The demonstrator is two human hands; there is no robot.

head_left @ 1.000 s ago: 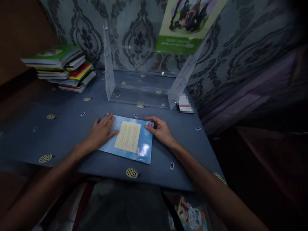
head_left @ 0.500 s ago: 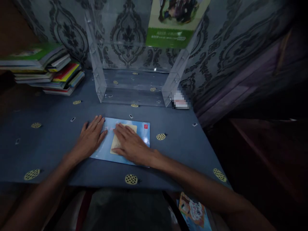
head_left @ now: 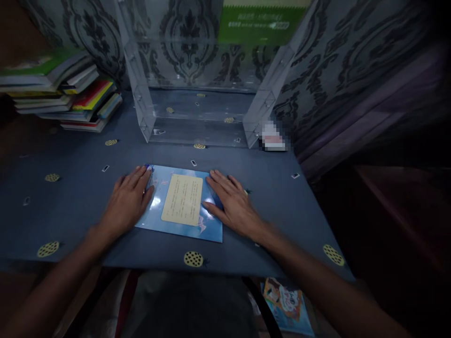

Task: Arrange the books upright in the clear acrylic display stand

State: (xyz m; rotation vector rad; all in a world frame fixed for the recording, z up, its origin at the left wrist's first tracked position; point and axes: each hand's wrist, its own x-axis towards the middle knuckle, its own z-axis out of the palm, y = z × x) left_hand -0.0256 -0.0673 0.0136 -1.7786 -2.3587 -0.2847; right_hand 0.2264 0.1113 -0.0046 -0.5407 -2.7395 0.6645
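Note:
A thin blue book with a cream text panel lies flat on the patterned tablecloth, in the middle of the head view. Over its left edge rests my left hand, palm down, fingers stretched out and the thumb on the cover. My right hand lies flat across the right edge with its fingers apart and its thumb pointing inward on the cover. Neither hand grips the book. The book's right upper corner is hidden under the right hand.
Behind the book stands a clear acrylic rack holding a green-bottomed book high up. A stack of books is at the back left. A blurred-out white item sits by the rack's right side. Another book lies below the table's front edge.
My right hand has slid right from the book's middle to its right edge, uncovering the cream panel. My left hand stays at the left edge. The camera view has shifted slightly.

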